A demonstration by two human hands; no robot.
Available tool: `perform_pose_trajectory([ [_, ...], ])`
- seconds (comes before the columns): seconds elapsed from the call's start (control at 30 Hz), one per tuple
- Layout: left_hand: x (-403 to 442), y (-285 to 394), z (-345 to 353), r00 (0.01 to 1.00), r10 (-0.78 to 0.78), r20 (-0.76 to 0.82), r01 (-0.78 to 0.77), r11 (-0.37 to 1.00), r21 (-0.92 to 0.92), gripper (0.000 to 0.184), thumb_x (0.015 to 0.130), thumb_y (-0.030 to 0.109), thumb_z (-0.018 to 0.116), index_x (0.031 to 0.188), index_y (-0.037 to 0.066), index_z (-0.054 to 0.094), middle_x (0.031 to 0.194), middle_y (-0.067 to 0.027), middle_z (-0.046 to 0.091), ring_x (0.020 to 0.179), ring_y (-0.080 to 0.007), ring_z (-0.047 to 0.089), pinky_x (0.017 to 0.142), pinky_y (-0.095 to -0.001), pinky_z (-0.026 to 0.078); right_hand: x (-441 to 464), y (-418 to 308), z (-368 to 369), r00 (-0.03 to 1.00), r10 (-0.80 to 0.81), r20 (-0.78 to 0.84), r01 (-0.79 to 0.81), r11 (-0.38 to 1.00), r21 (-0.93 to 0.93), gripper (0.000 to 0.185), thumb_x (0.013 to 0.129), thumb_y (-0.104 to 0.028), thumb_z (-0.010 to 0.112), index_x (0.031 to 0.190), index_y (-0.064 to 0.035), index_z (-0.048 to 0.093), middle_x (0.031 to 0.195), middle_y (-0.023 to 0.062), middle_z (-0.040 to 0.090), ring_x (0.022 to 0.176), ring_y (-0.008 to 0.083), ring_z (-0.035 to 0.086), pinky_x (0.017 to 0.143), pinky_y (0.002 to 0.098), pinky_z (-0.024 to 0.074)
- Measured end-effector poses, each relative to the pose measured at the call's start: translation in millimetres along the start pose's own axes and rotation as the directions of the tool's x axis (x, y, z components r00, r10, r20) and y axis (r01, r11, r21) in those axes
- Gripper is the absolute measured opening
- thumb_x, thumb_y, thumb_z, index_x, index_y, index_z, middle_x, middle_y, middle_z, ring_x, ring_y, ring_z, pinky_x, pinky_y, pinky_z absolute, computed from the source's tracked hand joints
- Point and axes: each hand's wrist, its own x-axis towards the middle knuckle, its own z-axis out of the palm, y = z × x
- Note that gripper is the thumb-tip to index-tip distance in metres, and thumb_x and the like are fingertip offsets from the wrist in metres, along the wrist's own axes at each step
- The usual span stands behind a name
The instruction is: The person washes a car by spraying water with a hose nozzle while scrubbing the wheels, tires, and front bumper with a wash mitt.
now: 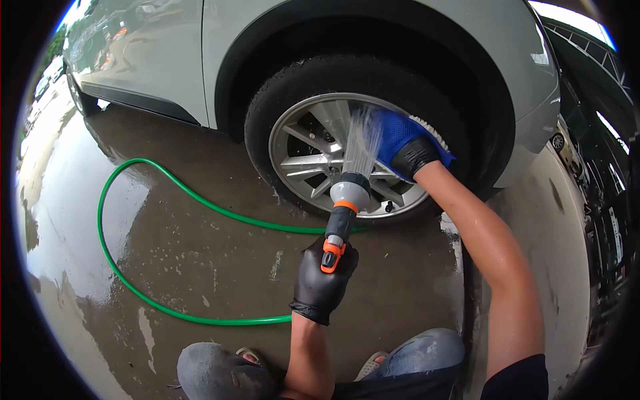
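Note:
A grey spray nozzle with orange trim is in my left hand, which wears a black glove and is closed around the grip. Water fans from the nozzle head onto the silver wheel rim. My right hand, with a black glove cuff showing, is inside a blue wash mitt with a pale fluffy edge. The mitt lies against the upper right of the rim, by the black tire; it hides the fingers. A green hose loops over the ground to the left, passing behind my left hand.
The pale car body rises above the wheel, its dark wheel arch around the tire. Below lies wet brown ground. My knees are bent at the bottom. Other vehicles stand at the far right.

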Motion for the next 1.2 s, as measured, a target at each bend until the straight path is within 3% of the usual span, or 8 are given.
perform_pose_trajectory([
  [0.1, 5, 0, 4, 0.998, 0.057, 0.002, -0.057, 0.997, -0.043, 0.014, 0.089, 0.011, 0.072, 0.091, 0.0, 0.064, 0.067, -0.0067, 0.062, 0.061, -0.0137, 0.058, 0.059, -0.0327, 0.048, 0, 17, -8, 0.955, -0.287, 0.068, 0.289, 0.862, -0.417, 0.032, 0.104, -0.024, 0.054, 0.126, -0.0056, 0.068, 0.121, 0.0137, 0.071, 0.111, 0.0256, 0.069, 0.101, 0.0365, 0.0534],
  [0.3, 11, 7, -3, 1.0, -0.016, -0.014, 0.016, 1.0, -0.002, 0.015, 0.088, 0.012, 0.072, 0.094, 0.0, 0.066, 0.069, -0.01, 0.064, 0.061, -0.0176, 0.06, 0.06, -0.0348, 0.05, -27, -21, -37, 0.968, 0.25, -0.003, -0.244, 0.95, 0.195, 0.028, 0.099, -0.023, 0.058, 0.107, -0.0013, 0.073, 0.109, 0.0225, 0.072, 0.101, 0.037, 0.07, 0.089, 0.046, 0.0568],
  [0.5, 16, 11, -18, 0.999, 0.032, 0.007, -0.032, 0.999, 0.018, 0.02, 0.087, 0.015, 0.073, 0.098, 0.0, 0.066, 0.073, -0.0166, 0.068, 0.064, -0.0297, 0.067, 0.063, -0.04, 0.053, 2, -20, -16, 0.972, -0.153, -0.176, 0.155, 0.988, -0.003, 0.027, 0.096, -0.021, 0.058, 0.109, -0.001, 0.072, 0.11, 0.0233, 0.072, 0.1, 0.0379, 0.07, 0.09, 0.0459, 0.0558],
  [0.67, 20, 10, -17, 0.999, 0.03, 0.033, -0.032, 0.998, 0.054, 0.022, 0.086, 0.015, 0.072, 0.101, 0.0, 0.067, 0.077, -0.0212, 0.07, 0.072, -0.0407, 0.071, 0.065, -0.0447, 0.054, -7, -1, -47, 0.951, -0.274, 0.144, 0.298, 0.936, -0.186, 0.027, 0.097, -0.023, 0.061, 0.114, -0.0044, 0.07, 0.111, 0.0174, 0.072, 0.104, 0.0322, 0.069, 0.094, 0.0409, 0.0549],
  [0.73, 23, 9, -17, 0.999, 0.037, 0.009, -0.037, 0.999, -0.008, 0.013, 0.088, 0.011, 0.071, 0.092, 0.001, 0.063, 0.069, -0.0021, 0.059, 0.062, -0.0102, 0.053, 0.059, -0.03, 0.046, -16, -4, -47, 0.925, -0.273, 0.264, 0.36, 0.851, -0.382, 0.035, 0.098, -0.027, 0.062, 0.124, -0.0042, 0.068, 0.125, 0.0172, 0.068, 0.119, 0.0325, 0.064, 0.108, 0.0412, 0.0496],
  [0.97, 23, 13, -20, 0.998, 0.048, -0.044, -0.05, 0.997, -0.059, 0.013, 0.088, 0.009, 0.071, 0.094, 0.0, 0.063, 0.071, -0.002, 0.06, 0.065, -0.0097, 0.055, 0.06, -0.0309, 0.047, 27, -20, -50, 0.941, -0.308, -0.143, 0.307, 0.951, -0.027, 0.052, 0.099, -0.023, 0.064, 0.147, -0.005, 0.054, 0.147, 0.0172, 0.057, 0.135, 0.0312, 0.056, 0.116, 0.0395, 0.0439],
  [1.13, 24, 12, -20, 0.993, 0.105, -0.045, -0.104, 0.994, 0.023, 0.012, 0.089, 0.009, 0.07, 0.094, 0.0, 0.064, 0.075, -0.0027, 0.062, 0.068, -0.0092, 0.056, 0.062, -0.0296, 0.048, 18, -1, -42, 0.988, -0.147, 0.049, 0.142, 0.986, 0.085, 0.037, 0.093, -0.006, 0.06, 0.131, -0.0066, 0.065, 0.119, 0.0184, 0.07, 0.11, 0.0348, 0.067, 0.101, 0.0417, 0.0529],
  [1.2, 26, 12, -20, 0.994, 0.098, -0.053, -0.096, 0.995, 0.033, 0.023, 0.086, 0.016, 0.072, 0.102, -0.001, 0.067, 0.078, -0.0226, 0.07, 0.072, -0.0411, 0.071, 0.066, -0.0449, 0.055, 15, 1, -37, 0.995, -0.087, 0.043, 0.083, 0.993, 0.079, 0.036, 0.09, -0.003, 0.06, 0.125, -0.0061, 0.067, 0.112, 0.0182, 0.071, 0.105, 0.0359, 0.068, 0.095, 0.0423, 0.0546],
])
